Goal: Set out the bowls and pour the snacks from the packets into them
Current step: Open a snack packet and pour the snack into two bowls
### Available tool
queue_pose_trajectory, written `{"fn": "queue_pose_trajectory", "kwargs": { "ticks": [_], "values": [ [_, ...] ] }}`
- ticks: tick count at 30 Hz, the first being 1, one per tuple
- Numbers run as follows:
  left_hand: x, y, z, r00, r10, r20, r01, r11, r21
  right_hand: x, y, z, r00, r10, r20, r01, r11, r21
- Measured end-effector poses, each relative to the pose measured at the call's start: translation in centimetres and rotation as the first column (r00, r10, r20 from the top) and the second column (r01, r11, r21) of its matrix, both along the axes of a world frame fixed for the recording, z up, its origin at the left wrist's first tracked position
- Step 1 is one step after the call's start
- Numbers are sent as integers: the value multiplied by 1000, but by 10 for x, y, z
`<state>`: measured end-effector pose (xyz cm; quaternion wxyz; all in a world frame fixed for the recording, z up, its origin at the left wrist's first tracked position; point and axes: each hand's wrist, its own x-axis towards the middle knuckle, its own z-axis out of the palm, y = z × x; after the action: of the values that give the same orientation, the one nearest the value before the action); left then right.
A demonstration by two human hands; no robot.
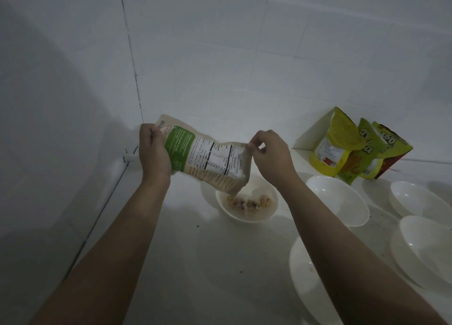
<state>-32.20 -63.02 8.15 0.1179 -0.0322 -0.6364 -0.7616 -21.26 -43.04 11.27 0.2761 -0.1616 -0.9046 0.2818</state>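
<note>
While my left hand (pixel 154 151) grips and right hand (pixel 267 153) pinches the packet (pixel 208 160), its mouth tips toward five o'clock over the bowl (pixel 247 206).

A home kitchen corner, by the look of it: glossy white square wall tiles (pixel 244 55) with dark grout lines meet a pale stone-like counter (pixel 195 263). Shallow white round bowls (pixel 342 202) sit on it, and bright yellow-green printed snack packets (pixel 337 148) lean against the tiled wall. The light is dim.
</note>
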Motion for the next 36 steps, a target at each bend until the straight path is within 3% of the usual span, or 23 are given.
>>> {"fn": "queue_pose_trajectory", "kwargs": {
  "ticks": [23,36],
  "values": [
    [-1,-7,1,1000,14,-1,-14,999,45,1,-6,5,999,38,-13,-39,999,-35],
    [-3,-19,-8,997,21,79,-31,991,130,-8,-16,1,995,92,-42,-97,982,-162]
  ]
}}
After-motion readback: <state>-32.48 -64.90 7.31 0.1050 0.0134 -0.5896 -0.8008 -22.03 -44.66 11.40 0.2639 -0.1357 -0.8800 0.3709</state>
